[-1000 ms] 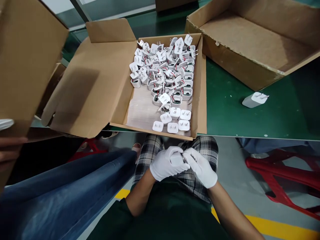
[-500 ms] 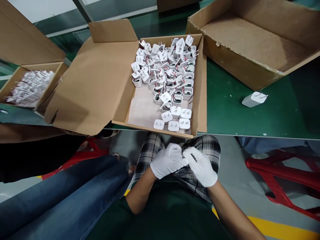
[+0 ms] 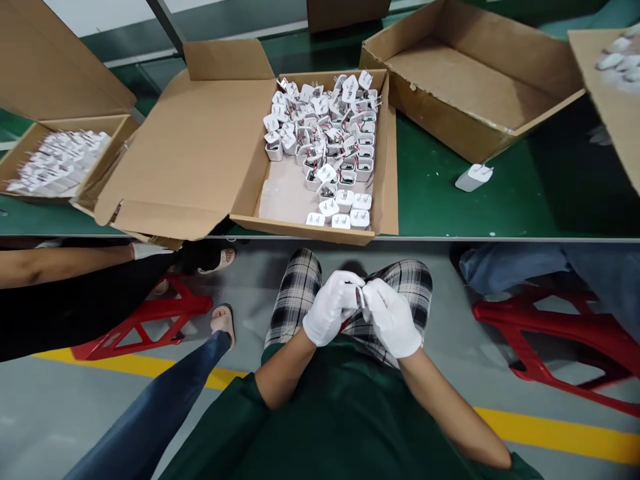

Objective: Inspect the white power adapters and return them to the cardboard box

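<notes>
Above my lap, both hands wear white gloves and meet at one small white charger (image 3: 359, 297). A dark opening in it faces my right hand; most of it is hidden by the gloves. Wrapped round its body is my left hand (image 3: 330, 308), closed. My right hand (image 3: 393, 319) is closed too, its fingertips pinching at the charger's open end; the exact part is hidden. In front, a shallow cardboard box (image 3: 310, 232) holds many white chargers (image 3: 320, 127), some open with red wires showing, and several capped ones with prongs up near its front edge.
One white charger (image 3: 474, 177) lies on the green table (image 3: 430, 207), before a large cardboard box (image 3: 450, 110). At left stands another box (image 3: 113, 143) of chargers. A co-worker's gloved hand (image 3: 620, 63) is at a cardboard sheet upper right. Red stools (image 3: 150, 317) flank me.
My hands stay together over my lap, and the charger now shows its dark opening between them. The view has shifted; a cardboard sheet and a co-worker's glove appear at right. The neighbour's jeans leg has moved.
</notes>
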Available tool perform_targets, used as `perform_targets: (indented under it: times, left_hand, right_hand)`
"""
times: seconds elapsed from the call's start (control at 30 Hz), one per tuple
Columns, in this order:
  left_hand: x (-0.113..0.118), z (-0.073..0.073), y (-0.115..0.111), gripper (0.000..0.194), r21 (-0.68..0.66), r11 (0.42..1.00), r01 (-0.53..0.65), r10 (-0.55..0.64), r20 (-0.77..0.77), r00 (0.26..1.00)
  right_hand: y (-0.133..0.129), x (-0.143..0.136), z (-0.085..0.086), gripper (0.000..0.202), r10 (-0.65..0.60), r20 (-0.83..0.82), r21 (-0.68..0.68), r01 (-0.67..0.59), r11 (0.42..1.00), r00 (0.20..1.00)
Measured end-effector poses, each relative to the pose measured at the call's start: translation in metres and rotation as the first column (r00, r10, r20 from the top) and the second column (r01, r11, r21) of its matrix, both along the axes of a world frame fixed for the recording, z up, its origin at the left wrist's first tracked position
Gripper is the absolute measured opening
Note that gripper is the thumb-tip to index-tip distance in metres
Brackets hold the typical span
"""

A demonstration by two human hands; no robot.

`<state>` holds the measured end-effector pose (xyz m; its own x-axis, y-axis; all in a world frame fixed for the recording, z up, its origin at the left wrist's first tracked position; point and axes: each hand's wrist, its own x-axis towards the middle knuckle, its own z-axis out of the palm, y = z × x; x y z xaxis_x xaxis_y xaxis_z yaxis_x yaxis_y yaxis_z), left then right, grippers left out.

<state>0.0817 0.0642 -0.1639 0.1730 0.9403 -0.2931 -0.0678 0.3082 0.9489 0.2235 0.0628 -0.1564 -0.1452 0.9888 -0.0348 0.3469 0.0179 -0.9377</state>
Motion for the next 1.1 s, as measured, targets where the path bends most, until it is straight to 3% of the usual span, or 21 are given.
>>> perform_targets:
  times: [0.1,0.33,0.6,0.87,0.97,1.1]
  left_hand:
    - [0.003,0.012,-0.011,0.051,-0.016,0.999,-0.041,0.043,0.127,0.991]
    - [0.007,0.025,-0.034,0.055,0.039,0.993,-0.115,0.111,0.086,0.990]
    - [0.007,0.033,-0.049,0.046,0.325,0.937,-0.127,0.181,-0.143,0.973]
    - [0.006,0.025,-0.057,0.053,0.350,0.931,-0.105,0.159,-0.130,0.979]
    - [0.005,0.021,-0.060,0.052,0.327,0.937,-0.121,0.149,-0.061,0.987]
    - [0.004,0.019,-0.064,0.049,0.312,0.938,-0.154,0.154,0.022,0.988]
  right_hand:
    - [-0.012,-0.001,0.005,0.044,0.022,-0.053,-0.060,-0.025,0.998,0.998]
    - [-0.039,-0.004,0.014,0.042,-0.011,-0.135,-0.096,-0.002,0.995,0.991]
    - [-0.057,-0.013,0.021,0.036,-0.126,0.040,0.101,0.121,0.988,0.991]
    - [-0.065,-0.021,0.012,0.037,-0.230,0.089,0.160,0.214,0.964,0.969]
    - [-0.065,-0.021,0.010,0.034,-0.229,0.144,0.283,0.182,0.942,0.963]
    - [-0.064,-0.023,0.012,0.032,-0.249,0.166,0.474,0.144,0.869,0.954]
